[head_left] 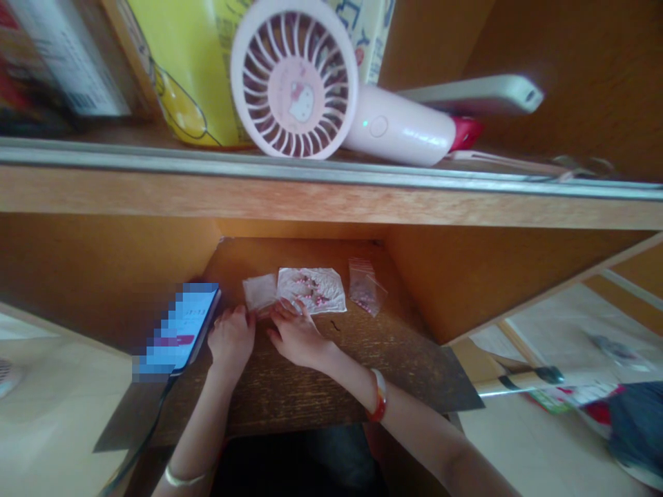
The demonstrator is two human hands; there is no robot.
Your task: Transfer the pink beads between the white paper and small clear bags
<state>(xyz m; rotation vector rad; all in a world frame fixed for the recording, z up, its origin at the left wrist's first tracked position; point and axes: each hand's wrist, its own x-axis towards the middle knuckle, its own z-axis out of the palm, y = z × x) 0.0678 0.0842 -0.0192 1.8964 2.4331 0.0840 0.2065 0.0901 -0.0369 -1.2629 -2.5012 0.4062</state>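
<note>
A wooden shelf unit fills the view, its upper shelf (331,197) edged with a metal rail and carrying a pink Hello Kitty handheld fan (293,79) propped against yellow packaging (186,76). Below it, in a recess, lies a dark wood-grain bench (290,393).

At the back of the bench sit 3 items in a row: a small white paper square (260,292), a crumpled white sheet (311,290) dotted with pink beads (311,290), and a clear plastic bag (365,286) holding more pink beads. The sheet and the paper square touch, while the bag lies just to the right of the sheet, apart from it. A smartphone (176,328) with a pixelated screen lies to the left, its cable (139,428) trailing towards the bottom of the view.

The left hand (231,338) is curled, its fingertips at the lower edge of the paper square; whether they pinch it cannot be told. The right hand (298,336) lies loosely open, its fingers (284,310) resting on the sheet's lower edge with no grip showing. Neither hand visibly holds a bead. The beads remain split between the sheet and the bag.
</note>
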